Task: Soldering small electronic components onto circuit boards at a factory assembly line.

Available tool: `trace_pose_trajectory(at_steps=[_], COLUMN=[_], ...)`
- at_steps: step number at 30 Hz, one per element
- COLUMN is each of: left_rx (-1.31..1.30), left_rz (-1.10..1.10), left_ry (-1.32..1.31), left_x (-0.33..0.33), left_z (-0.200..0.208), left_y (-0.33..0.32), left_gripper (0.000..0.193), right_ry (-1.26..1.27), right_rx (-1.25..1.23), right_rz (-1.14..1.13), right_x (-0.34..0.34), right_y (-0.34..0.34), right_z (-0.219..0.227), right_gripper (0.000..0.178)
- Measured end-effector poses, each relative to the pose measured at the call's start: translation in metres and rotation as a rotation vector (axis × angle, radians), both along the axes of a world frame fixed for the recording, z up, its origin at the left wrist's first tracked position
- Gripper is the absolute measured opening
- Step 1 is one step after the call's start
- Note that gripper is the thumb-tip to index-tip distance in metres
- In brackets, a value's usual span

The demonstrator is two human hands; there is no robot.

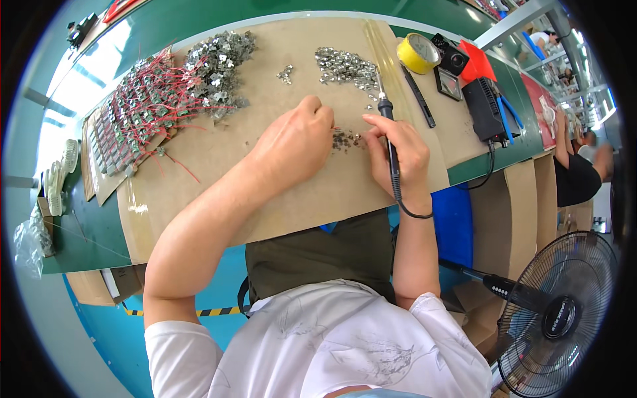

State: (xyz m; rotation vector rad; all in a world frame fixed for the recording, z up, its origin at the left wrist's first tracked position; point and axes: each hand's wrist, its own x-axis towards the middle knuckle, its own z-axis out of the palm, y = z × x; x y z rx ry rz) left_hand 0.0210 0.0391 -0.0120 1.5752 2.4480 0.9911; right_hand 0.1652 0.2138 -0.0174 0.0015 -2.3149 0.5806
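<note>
My right hand (397,154) grips a black soldering iron (387,126) with its metal tip pointing away from me and its cable looping off my wrist. My left hand (297,138) rests knuckles-up on the brown cardboard sheet (292,192), fingers curled, and what they pinch is hidden. Between both hands lies a small cluster of tiny metal parts (346,139). Beyond them sits a heap of small silvery parts (344,66).
A big pile of metal pieces with red wires (159,99) lies far left. A yellow tape roll (418,53), a black meter (451,63), a black box (483,106) and blue-handled pliers (504,119) are at right. A standing fan (557,312) is lower right. Another person (577,166) sits beyond.
</note>
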Motion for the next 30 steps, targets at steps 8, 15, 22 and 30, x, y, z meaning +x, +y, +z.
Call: trace_pose_trajectory(at_steps=[8, 15, 22, 30], left_rx=[-0.026, 0.077, 0.071, 0.0], left_rz=[0.004, -0.029, 0.007, -0.018], left_ry=[0.025, -0.05, 0.017, 0.055], left_x=[0.0, 0.003, 0.003, -0.002], left_z=[0.004, 0.019, 0.014, 0.009], left_y=[-0.001, -0.004, 0.0, 0.0], left_gripper=[0.011, 0.011, 0.009, 0.012], right_ry=[0.009, -0.016, -0.01, -0.01], right_rx=[0.06, 0.037, -0.02, -0.026], right_rz=[0.093, -0.036, 0.015, 0.016], right_x=[-0.007, -0.01, -0.004, -0.009], right_y=[0.001, -0.002, -0.002, -0.004], right_z=[0.002, 0.001, 0.003, 0.004], right_gripper=[0.043, 0.037, 0.035, 0.038])
